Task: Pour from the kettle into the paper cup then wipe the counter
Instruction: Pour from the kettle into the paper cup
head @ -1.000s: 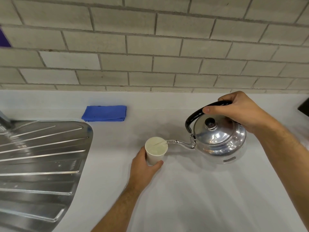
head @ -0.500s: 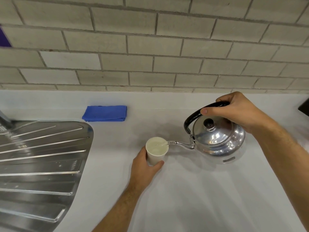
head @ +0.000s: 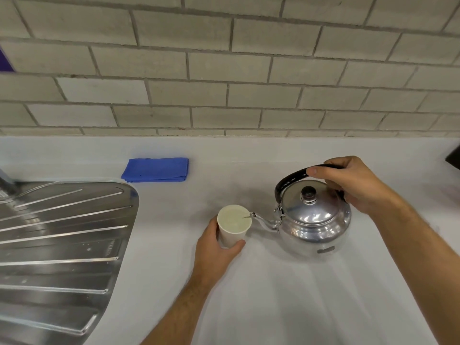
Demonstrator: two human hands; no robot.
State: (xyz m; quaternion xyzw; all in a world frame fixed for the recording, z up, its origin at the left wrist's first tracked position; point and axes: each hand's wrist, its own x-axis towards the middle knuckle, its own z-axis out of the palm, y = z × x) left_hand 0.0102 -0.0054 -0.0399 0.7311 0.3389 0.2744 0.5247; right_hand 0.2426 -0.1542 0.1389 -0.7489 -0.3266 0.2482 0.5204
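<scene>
A white paper cup stands on the white counter, with liquid showing inside it. My left hand wraps around the cup's near side. A shiny metal kettle with a black handle and a black lid knob hangs just right of the cup, its thin spout tip at the cup's rim. A thin stream runs from the spout into the cup. My right hand grips the kettle's handle from above. A folded blue cloth lies at the back of the counter, left of the cup.
A steel sink drainboard with raised ribs fills the left side. A grey brick wall rises behind the counter. A dark object pokes in at the right edge.
The kettle has tipped back a little toward level and sunk slightly. The cup and my left hand have stayed put.
</scene>
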